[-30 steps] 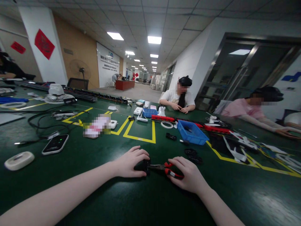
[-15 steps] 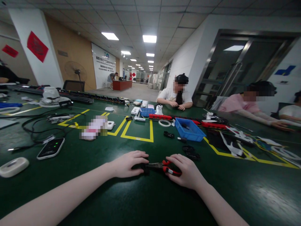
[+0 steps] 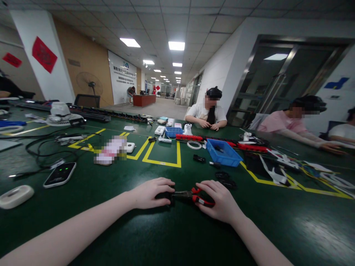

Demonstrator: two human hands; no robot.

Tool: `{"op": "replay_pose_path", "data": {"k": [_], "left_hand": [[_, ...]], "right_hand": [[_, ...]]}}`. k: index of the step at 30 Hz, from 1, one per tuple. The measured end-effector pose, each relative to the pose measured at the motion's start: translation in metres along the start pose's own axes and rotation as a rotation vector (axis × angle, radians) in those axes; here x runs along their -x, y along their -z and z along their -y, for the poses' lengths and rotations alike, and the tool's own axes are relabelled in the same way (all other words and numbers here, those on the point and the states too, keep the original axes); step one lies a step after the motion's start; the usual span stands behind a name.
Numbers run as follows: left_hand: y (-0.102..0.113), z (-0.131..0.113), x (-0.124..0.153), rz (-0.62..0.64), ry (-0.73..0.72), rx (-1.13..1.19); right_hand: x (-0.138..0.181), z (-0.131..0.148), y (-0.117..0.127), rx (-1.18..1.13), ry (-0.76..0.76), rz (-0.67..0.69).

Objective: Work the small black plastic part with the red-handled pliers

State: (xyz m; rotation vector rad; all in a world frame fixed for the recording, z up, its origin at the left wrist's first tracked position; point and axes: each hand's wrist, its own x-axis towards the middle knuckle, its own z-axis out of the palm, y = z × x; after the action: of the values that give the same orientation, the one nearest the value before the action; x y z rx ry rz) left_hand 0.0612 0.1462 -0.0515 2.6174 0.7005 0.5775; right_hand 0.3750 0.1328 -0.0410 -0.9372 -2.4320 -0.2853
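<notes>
Long-nose pliers (image 3: 184, 194) with red and black handles lie across the front middle of the view, low over the green table. My right hand (image 3: 223, 201) is closed around their handles, and the jaws point left. Between the fingers and thumb of my left hand (image 3: 151, 193) is a small black piece (image 3: 170, 199), mostly hidden by the fingers. The plier tips reach this piece; whether the jaws grip it I cannot tell. Beyond my right hand lie a coiled black cable (image 3: 226, 180) and a small black part (image 3: 199, 159).
A blue bin (image 3: 224, 152) stands beyond my right hand. A phone (image 3: 110, 150), a black device with green lights (image 3: 60, 174) and a white oval object (image 3: 16, 196) lie to the left. Yellow tape (image 3: 162, 163) marks the table. Co-workers sit across and at right.
My hands, the pliers and the black piece have hardly moved. In the background, a person by the red desk has changed posture.
</notes>
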Motion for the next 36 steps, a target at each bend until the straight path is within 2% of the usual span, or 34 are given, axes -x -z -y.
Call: {"op": "replay_pose_path", "data": {"k": [16,21,26,36], "left_hand": [[0.0,0.001,0.002,0.005,0.049,0.012],[-0.002,0.002,0.002,-0.013,0.058,0.02],[-0.003,0.002,0.002,-0.013,0.046,0.026],[-0.002,0.0,0.002,-0.013,0.048,0.028]], "right_hand": [[-0.003,0.009,-0.004,0.133,0.099,-0.082],[-0.004,0.013,-0.004,0.137,0.091,-0.078],[-0.003,0.008,-0.004,0.124,0.079,-0.141],[-0.002,0.005,-0.002,0.119,0.069,-0.106]]}}
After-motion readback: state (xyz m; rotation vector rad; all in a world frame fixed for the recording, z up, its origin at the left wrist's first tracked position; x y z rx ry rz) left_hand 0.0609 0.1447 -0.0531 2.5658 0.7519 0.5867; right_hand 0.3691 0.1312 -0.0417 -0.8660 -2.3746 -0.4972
